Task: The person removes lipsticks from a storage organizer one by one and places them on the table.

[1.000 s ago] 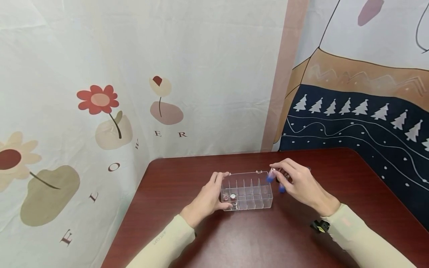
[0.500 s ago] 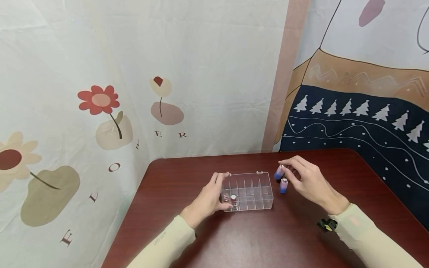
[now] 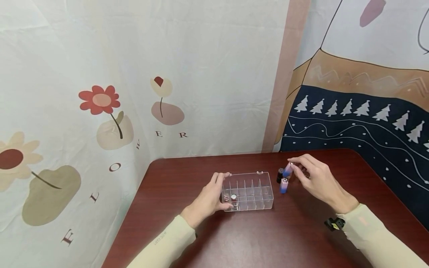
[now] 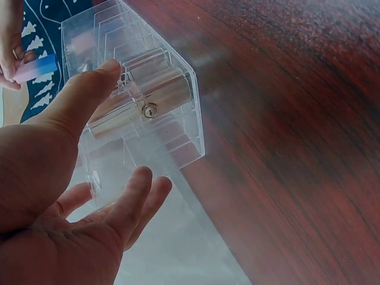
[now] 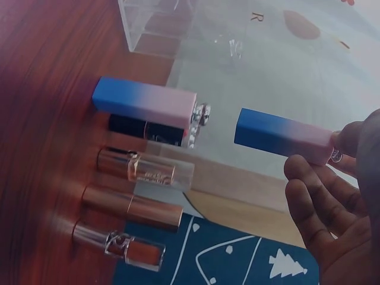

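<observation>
My right hand (image 3: 318, 180) pinches a blue-pink lipstick tube (image 5: 284, 136) by its pink end, lifted off the table (image 3: 254, 234) just beside a row of standing tubes (image 5: 133, 169). Left hand (image 3: 206, 199), fingers relaxed, steadies the clear divided box (image 3: 247, 191) at its left end.

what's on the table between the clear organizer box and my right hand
Between the clear organizer box and the right hand: an upright blue-pink tube and a dark tube, seen from the head view.
</observation>
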A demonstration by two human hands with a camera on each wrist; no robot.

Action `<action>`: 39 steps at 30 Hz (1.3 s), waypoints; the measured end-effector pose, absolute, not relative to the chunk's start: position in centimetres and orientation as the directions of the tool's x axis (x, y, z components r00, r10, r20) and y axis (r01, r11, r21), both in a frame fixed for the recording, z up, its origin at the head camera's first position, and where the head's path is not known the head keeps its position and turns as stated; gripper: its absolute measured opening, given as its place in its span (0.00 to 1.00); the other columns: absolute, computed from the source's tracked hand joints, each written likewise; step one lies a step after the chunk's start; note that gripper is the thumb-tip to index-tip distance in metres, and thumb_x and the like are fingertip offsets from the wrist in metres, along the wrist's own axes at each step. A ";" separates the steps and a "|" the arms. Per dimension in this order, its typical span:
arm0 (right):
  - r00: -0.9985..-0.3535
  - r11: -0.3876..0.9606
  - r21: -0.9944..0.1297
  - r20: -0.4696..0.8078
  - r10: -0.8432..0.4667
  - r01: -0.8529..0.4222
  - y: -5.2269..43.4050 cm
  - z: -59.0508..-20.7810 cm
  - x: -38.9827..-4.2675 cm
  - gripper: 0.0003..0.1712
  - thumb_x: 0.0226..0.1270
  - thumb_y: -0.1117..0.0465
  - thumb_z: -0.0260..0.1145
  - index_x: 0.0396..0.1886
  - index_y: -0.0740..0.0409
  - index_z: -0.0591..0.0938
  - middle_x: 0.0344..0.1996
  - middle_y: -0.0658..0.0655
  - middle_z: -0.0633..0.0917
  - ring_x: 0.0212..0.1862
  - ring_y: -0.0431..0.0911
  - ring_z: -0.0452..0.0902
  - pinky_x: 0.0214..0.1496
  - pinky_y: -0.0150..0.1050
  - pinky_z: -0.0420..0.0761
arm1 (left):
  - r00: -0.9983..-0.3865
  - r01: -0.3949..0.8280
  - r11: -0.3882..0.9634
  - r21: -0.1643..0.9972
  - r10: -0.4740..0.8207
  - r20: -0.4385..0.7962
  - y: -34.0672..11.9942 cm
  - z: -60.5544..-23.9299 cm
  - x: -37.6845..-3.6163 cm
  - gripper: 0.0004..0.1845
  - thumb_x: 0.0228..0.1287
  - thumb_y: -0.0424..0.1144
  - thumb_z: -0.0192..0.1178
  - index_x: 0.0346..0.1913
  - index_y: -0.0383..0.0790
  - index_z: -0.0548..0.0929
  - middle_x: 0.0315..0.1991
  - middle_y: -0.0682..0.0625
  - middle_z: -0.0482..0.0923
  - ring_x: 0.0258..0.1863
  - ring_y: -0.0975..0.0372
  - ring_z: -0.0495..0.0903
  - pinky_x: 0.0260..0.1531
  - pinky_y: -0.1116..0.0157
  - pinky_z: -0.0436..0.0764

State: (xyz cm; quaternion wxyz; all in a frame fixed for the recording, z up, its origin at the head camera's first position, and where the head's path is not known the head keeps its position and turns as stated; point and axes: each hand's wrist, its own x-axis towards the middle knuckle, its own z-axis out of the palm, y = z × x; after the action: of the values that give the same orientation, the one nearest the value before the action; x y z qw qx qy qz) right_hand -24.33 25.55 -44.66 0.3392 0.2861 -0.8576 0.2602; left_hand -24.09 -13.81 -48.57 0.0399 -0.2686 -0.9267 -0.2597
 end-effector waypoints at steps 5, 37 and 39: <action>-0.621 0.723 -0.252 0.725 -0.299 -0.643 26.1 -44.8 -24.4 0.25 0.64 0.75 0.85 0.60 0.59 0.93 0.47 0.53 0.94 0.39 0.39 0.84 0.50 0.14 0.80 | -0.847 0.528 0.717 0.456 0.482 0.223 -13.8 -48.6 -24.0 0.59 0.53 0.38 0.95 0.83 0.35 0.68 0.71 0.33 0.76 0.48 0.46 0.91 0.55 0.47 0.95; -0.702 0.764 -0.283 0.651 -0.290 -0.579 28.5 -47.8 -24.9 0.18 0.70 0.72 0.83 0.57 0.58 0.93 0.48 0.54 0.94 0.40 0.40 0.82 0.47 0.20 0.81 | -0.843 0.535 0.720 0.442 0.482 0.236 -13.9 -48.6 -23.8 0.58 0.53 0.38 0.95 0.82 0.35 0.68 0.70 0.34 0.76 0.44 0.48 0.90 0.52 0.50 0.95; -0.705 0.759 -0.287 0.644 -0.298 -0.584 28.5 -48.0 -24.9 0.18 0.70 0.71 0.84 0.57 0.58 0.93 0.48 0.54 0.94 0.40 0.39 0.82 0.47 0.20 0.81 | -0.844 0.535 0.720 0.442 0.483 0.235 -13.9 -48.5 -23.8 0.59 0.53 0.38 0.95 0.83 0.35 0.68 0.70 0.35 0.76 0.44 0.48 0.90 0.52 0.50 0.95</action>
State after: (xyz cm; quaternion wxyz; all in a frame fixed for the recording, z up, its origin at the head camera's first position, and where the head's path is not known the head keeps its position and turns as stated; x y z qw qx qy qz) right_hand -24.90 28.48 -48.00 0.2940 0.2475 -0.8906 0.2431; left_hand -23.79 -13.89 -48.54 0.0518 -0.2747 -0.9260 -0.2538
